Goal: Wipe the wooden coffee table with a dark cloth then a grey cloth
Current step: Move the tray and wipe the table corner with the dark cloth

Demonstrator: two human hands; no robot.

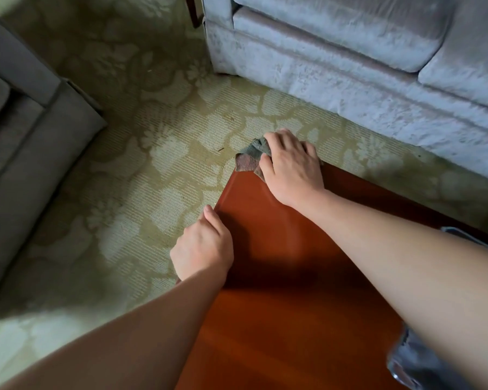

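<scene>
The reddish wooden coffee table (288, 277) runs from the lower right up to a far corner near the middle of the view. My right hand (290, 164) lies over that far corner and presses a crumpled grey cloth (251, 156) onto it; part of the cloth hangs past the corner over the carpet. My left hand (203, 246) rests on the table's left edge with its fingers curled over the side and the thumb along the edge. No dark cloth can be picked out.
A pale velvet sofa (364, 57) stands beyond the table. A grey armchair (26, 153) stands at the left. Patterned beige carpet (141, 153) covers the floor between them. A shiny grey object (417, 358) lies on the table at the lower right, partly under my right forearm.
</scene>
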